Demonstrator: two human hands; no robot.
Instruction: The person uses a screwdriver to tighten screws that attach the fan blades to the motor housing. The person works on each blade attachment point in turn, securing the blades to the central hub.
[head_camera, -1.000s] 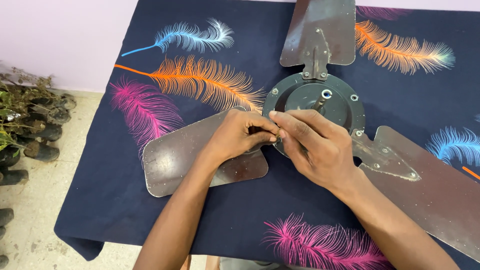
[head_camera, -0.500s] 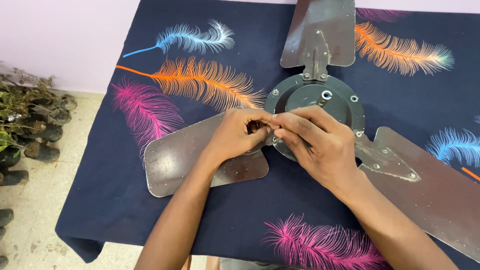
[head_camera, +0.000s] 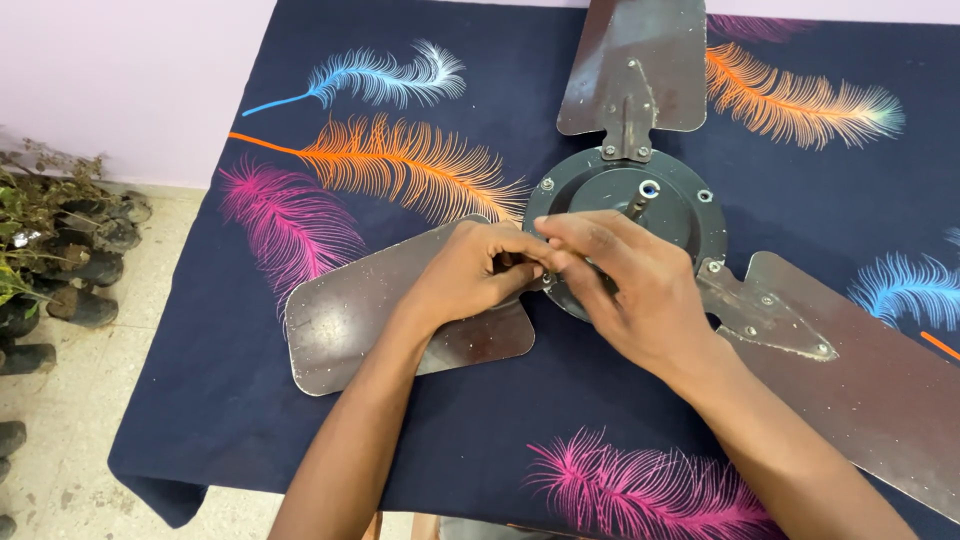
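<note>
Fan (head_camera: 625, 215) lies on feather-printed cloth (head_camera: 250, 350), pale wall (head_camera: 120, 80).

Showing one ceiling fan motor (head_camera: 668, 205), three brown blades (head_camera: 345, 320), two hands (head_camera: 470, 272), seven printed feathers (head_camera: 400, 165).

Dusty brown 3-blade ceiling fan (head_camera: 625, 215), flat on cloth, motor hub upward.

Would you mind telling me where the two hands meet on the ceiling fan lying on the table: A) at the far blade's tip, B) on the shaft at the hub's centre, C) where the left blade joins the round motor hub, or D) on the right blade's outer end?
C: the left hand and right hand pinch together at the hub rim, over the left blade root.
</note>
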